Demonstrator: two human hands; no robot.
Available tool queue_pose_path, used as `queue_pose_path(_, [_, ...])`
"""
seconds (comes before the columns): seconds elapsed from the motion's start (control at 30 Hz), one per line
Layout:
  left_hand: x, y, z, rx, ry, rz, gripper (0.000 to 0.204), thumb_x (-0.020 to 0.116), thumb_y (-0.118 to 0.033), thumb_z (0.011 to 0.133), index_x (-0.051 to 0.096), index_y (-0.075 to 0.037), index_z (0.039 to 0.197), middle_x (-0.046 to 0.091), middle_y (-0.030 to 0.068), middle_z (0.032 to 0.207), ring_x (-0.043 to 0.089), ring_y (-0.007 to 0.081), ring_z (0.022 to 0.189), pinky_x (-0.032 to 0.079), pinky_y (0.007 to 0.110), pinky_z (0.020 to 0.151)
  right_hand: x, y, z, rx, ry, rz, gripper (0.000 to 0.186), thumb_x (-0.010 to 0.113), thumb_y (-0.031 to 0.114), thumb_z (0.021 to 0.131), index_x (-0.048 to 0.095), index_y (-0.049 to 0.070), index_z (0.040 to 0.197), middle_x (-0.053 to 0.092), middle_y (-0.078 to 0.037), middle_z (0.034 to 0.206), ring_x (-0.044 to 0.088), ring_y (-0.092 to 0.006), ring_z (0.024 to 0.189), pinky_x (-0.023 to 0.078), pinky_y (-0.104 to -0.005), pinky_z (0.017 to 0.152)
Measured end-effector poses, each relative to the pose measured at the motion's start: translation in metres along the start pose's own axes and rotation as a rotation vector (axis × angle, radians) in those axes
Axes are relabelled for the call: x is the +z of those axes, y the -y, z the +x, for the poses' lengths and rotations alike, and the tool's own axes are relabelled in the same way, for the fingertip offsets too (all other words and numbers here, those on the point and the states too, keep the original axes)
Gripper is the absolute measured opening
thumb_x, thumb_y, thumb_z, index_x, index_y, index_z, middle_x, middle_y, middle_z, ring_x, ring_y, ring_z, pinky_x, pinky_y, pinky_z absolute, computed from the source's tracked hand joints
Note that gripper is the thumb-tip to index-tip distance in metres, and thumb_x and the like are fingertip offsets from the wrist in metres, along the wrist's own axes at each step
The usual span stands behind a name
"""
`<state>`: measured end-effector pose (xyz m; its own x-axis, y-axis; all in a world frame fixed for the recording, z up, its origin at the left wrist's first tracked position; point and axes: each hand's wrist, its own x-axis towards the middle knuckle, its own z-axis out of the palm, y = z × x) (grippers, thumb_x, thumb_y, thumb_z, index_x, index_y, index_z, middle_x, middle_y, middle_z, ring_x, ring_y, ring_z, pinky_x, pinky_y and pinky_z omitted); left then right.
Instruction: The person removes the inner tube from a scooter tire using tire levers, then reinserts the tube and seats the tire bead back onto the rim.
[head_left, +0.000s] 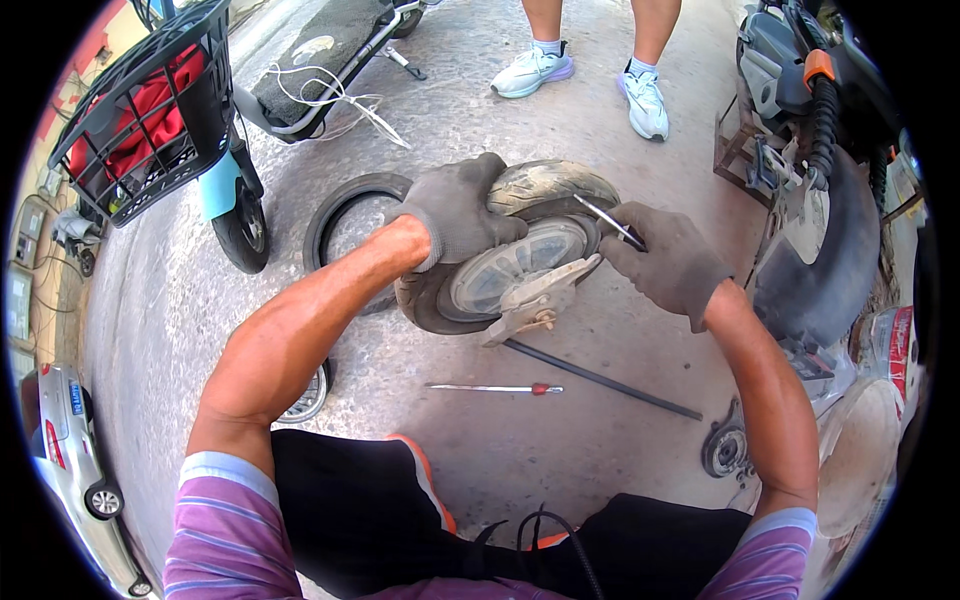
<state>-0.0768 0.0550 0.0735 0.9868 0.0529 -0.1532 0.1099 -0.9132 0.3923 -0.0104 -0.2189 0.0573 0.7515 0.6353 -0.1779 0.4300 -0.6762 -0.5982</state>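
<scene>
A dusty scooter wheel (520, 265) with a worn tyre stands tilted on the ground before me, its hub and a flat metal bracket (545, 300) facing my side. My left hand (455, 205), in a grey glove, is closed over the tyre's upper left part. At the right edge of the tyre, my gloved right hand (665, 255) grips a slim metal bar (605, 218), whose pale end slants up toward the tread. Below the wheel lies a screwdriver (495, 388) with a red end. A dark cable or rod (605, 378) runs from beneath the bracket toward the lower right.
Behind my left hand lies a loose tyre (318, 225). A scooter with a basket (150, 130) stands at left, another motorbike (820, 180) at right. A person's shoes (645, 103) are on the far ground. A round metal part (725, 447) lies by my right forearm.
</scene>
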Motion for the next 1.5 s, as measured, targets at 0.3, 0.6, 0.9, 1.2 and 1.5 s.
queue_pose_path(0.3, [0.019,-0.009,-0.033,0.242,-0.006,0.04,0.076,0.086,-0.04,0.077,0.063,-0.003,0.139,0.072,0.0245,0.124,0.072,0.0413,0.116,0.057,0.049,0.101,0.001,0.0,0.031,-0.449,-0.156,-0.341,0.075,0.088,0.047,0.075,0.07,0.007,0.136,0.07,-0.014,0.127,0.068,-0.0362,0.117,0.057,-0.046,0.101])
queue_pose_path(0.6, [0.013,0.001,-0.031,0.224,-0.036,0.066,0.076,0.088,-0.042,0.076,0.065,-0.002,0.136,0.074,0.0227,0.123,0.074,0.0396,0.111,0.058,0.047,0.099,0.007,0.011,0.03,-0.311,0.013,-0.394,0.077,0.083,0.053,0.078,0.067,0.001,0.134,0.076,-0.021,0.11,0.075,-0.0367,0.102,0.059,-0.0447,0.092])
queue_pose_path(0.9, [0.017,-0.01,-0.014,0.216,-0.054,0.117,0.063,0.088,-0.041,0.077,0.071,-0.004,0.125,0.078,0.02,0.109,0.077,0.0383,0.102,0.06,0.047,0.092,0.011,-0.007,0.038,-0.244,-0.024,-0.296,0.079,0.083,0.053,0.079,0.067,0.001,0.137,0.079,-0.023,0.11,0.078,-0.0363,0.101,0.06,-0.0437,0.093])
queue_pose_path(1.2, [0.016,-0.001,0.004,0.263,-0.041,0.093,0.065,0.09,-0.044,0.077,0.072,-0.003,0.124,0.08,0.0198,0.103,0.08,0.0332,0.094,0.063,0.044,0.087,0.001,-0.012,0.058,-0.316,-0.006,-0.298,0.08,0.082,0.061,0.075,0.073,0.001,0.127,0.079,-0.022,0.103,0.078,-0.0372,0.094,0.061,-0.0444,0.088])
queue_pose_path(1.5, [0.011,0.003,-0.016,0.182,0.004,0.085,0.078,0.09,-0.047,0.075,0.066,-0.003,0.134,0.077,0.0216,0.116,0.076,0.0382,0.107,0.06,0.045,0.097,0.008,-0.001,0.047,-0.316,0.028,-0.321,0.083,0.079,0.063,0.075,0.07,0.001,0.131,0.079,-0.023,0.106,0.077,-0.0374,0.098,0.06,-0.0429,0.089])
